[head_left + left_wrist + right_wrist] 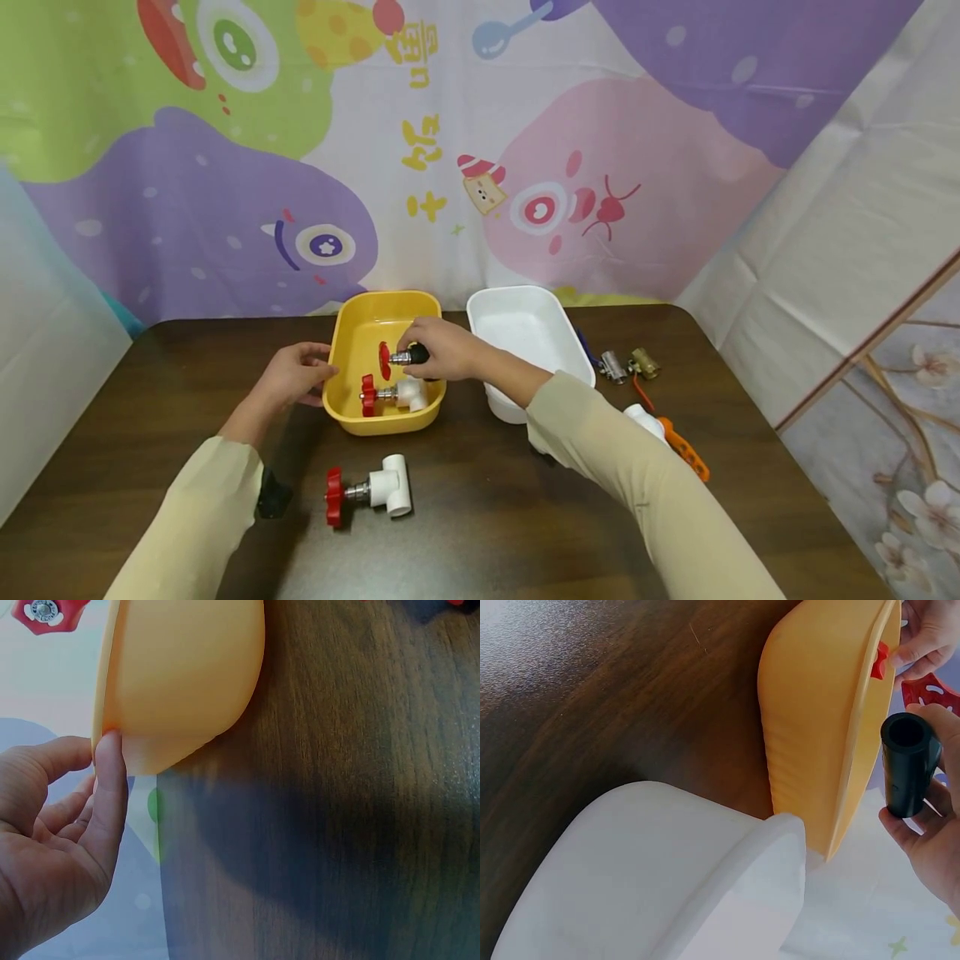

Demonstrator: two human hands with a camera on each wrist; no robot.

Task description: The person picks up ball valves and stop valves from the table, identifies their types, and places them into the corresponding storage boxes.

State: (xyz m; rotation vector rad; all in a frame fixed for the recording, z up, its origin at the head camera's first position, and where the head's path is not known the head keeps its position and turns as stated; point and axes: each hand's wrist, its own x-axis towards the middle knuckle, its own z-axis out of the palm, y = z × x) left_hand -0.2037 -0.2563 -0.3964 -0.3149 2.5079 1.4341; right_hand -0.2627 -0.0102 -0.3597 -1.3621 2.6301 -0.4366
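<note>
My right hand [447, 347] grips a black tee-shaped stop valve [904, 774] with a red handwheel [385, 360] and a metal stem, above the yellow basin [390, 306]. The right wrist view shows one open end of its black pipe body. Inside the basin lies a white stop valve [411, 393] with a red handwheel, turned to the left. My left hand [295, 374] pinches the basin's left rim, thumb and fingers on either side of the wall in the left wrist view. Nearer to me, another white tee valve [388, 487] with a red handwheel lies on the table.
A white basin [525, 321] stands just right of the yellow one, under my right forearm. Farther right lie a silver metal valve [612, 367], a brassy valve [643, 363] and a white valve with an orange lever [686, 451]. A patterned curtain hangs behind the table.
</note>
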